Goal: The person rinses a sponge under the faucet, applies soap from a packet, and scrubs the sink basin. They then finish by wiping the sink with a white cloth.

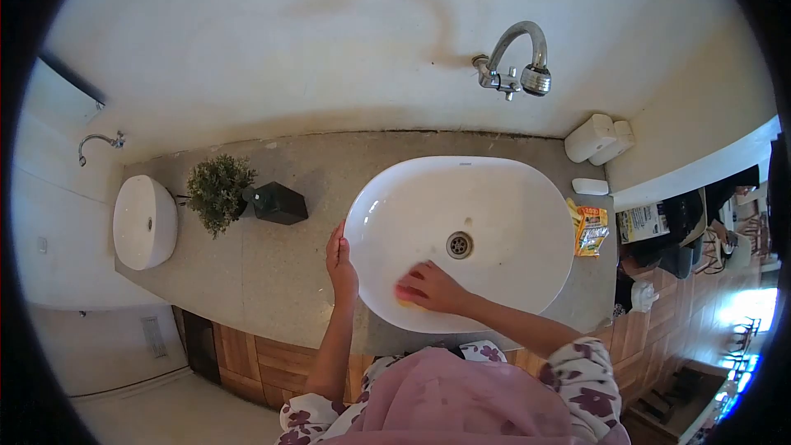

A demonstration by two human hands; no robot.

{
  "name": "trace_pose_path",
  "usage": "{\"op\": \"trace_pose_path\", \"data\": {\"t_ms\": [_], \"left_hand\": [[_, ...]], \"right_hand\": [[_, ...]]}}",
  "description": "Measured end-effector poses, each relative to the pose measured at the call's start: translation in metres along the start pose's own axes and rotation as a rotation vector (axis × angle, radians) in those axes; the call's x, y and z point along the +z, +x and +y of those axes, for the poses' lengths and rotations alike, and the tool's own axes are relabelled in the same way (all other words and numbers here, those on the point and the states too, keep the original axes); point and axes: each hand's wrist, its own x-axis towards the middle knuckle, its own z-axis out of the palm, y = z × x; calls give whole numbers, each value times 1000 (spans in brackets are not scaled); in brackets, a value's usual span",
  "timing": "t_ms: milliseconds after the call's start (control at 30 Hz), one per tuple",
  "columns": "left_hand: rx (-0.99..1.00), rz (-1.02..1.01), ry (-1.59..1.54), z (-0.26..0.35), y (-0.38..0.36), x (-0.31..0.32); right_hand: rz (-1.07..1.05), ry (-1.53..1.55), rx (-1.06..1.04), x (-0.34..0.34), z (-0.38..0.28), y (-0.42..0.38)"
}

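Observation:
A white oval basin (527,222) stands on the countertop, with a round metal drain (460,245) in its floor. My right hand (437,288) is inside the basin at the lower left, its fingers closed over a sponge (406,293) that shows pinkish red and yellow at the edges. Most of the sponge is hidden under the fingers. Against the basin's left outer edge lies my left hand (339,264), with its fingers stretched along the rim and nothing held.
A curved metal tap (527,41) juts from the wall above the basin. Left stand a dark bottle (280,203), a leafy plant (219,191) and a second basin (136,222). To the right are an orange-yellow packet (591,231), a white soap dish (590,186) and white containers (590,138).

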Motion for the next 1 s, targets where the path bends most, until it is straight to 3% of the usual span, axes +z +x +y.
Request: {"op": "trace_pose_path", "data": {"t_ms": [133,267,533,600,767,1000], "left_hand": [[61,14,119,-1,-2,-2],[72,21,292,8,-2,-1],[78,32,301,10,-4,1],[55,28,250,11,-3,2],[23,24,169,7,-2,0],[55,41,154,4,-2,0]], "right_hand": [[291,-130,4,21,-3,86],[497,-376,-50,-2,28,121],[737,-628,163,-78,91,78],[965,-640,252,-91,89,69],[1035,-561,277,-87,74,97],[956,-403,175,-38,44,152]]}}
